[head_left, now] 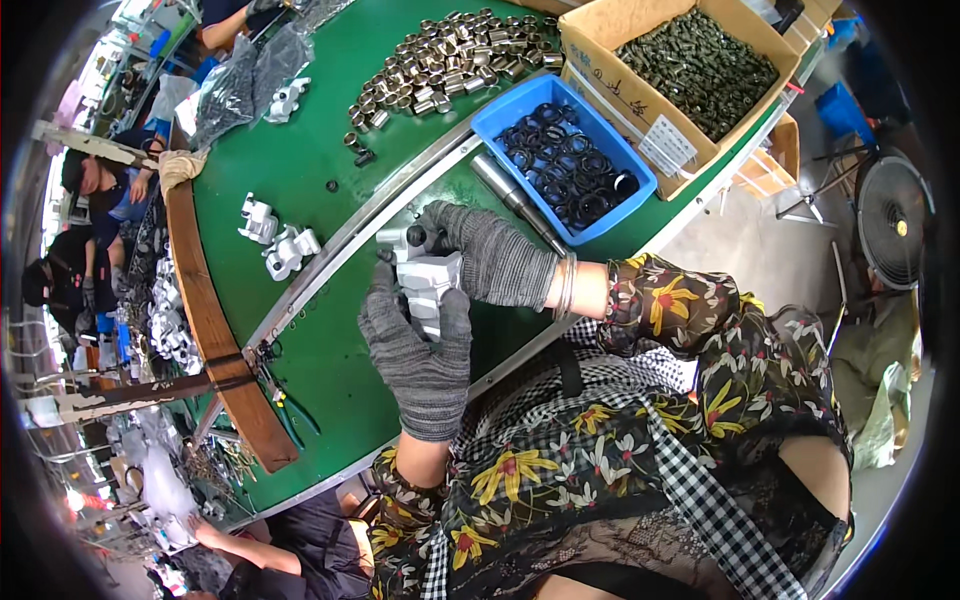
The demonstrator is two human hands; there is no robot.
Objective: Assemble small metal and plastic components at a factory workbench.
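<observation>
Both my hands wear grey knitted gloves. My left hand (420,375) is closed round a silver cast metal fitting (428,285), its thumb and fingers on either side. The fitting has a cylindrical end pointing left. My right hand (500,258) reaches in from the right, fingertips pinched at the top of that end. A small dark spot shows there; whether it is a ring or an opening I cannot tell. Beside my right hand lie a metal rod (510,195) and a blue bin (625,215) of black rubber rings (560,150).
A cardboard box (590,50) of small dark metal parts stands far right. Silver sleeves (450,60) are heaped at the back. Two similar castings (290,252) lie left, beyond a metal rail (370,225). Pliers (290,425) rest near a wooden strip (240,400). Other people work at left.
</observation>
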